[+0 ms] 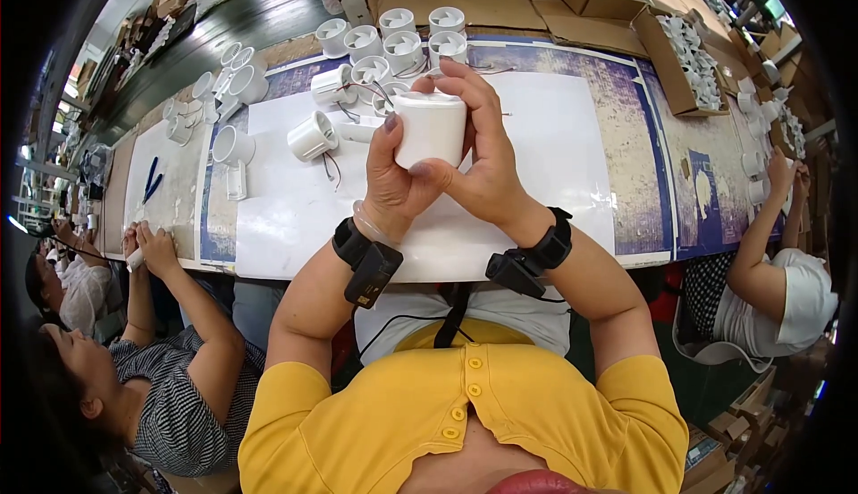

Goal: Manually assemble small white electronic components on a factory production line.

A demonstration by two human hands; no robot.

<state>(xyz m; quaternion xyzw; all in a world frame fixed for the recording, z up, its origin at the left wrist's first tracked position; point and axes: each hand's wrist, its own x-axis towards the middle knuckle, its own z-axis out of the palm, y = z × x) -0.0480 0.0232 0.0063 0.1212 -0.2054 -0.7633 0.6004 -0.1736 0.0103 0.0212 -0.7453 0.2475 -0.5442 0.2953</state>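
Note:
Above the white sheet (pixel 536 217) I hold a white cylindrical plastic housing (pixel 431 136) in both hands. My left hand (pixel 393 177) grips its left side, thumb raised along the wall. The right hand (pixel 492 150) wraps its right side and far rim, with its thumb low on the front. Thin wires (pixel 382 93) show just behind the left thumb; whether they belong to this housing I cannot tell. Just left of my hands, a white fan housing (pixel 313 135) lies on its side with wires trailing. Several round fan housings (pixel 402 44) with visible blades stand behind.
More white housings (pixel 234 145) sit at the left, near blue-handled pliers (pixel 152 179). A cardboard box (pixel 684 65) of small white parts stands at the far right. Co-workers sit on both sides, one person's hands (pixel 154 248) at the left holding a small white part.

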